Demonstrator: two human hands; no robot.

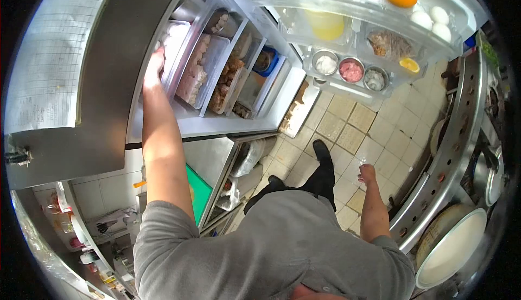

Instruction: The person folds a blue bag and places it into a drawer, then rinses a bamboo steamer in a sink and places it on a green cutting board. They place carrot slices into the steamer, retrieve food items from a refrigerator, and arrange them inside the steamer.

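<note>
My left hand (154, 66) reaches into the open fridge, at the edge of a clear container (175, 39) with pale contents on the top shelf. Its fingers are mostly hidden, so their grip cannot be made out. Beside that container stands a tub of pale pink meat (192, 77). Farther right is a container of brown food pieces (225, 85). My right hand (366, 173) hangs low over the tiled floor, away from any object, with its fingers curled; whether it holds something small is unclear.
The open fridge door (347, 4) holds eggs (439, 31), orange halves and small metal cups. A steel stove front (434, 186) with a large pan (453, 248) runs along the right. A green board (199, 192) lies on the counter below the fridge.
</note>
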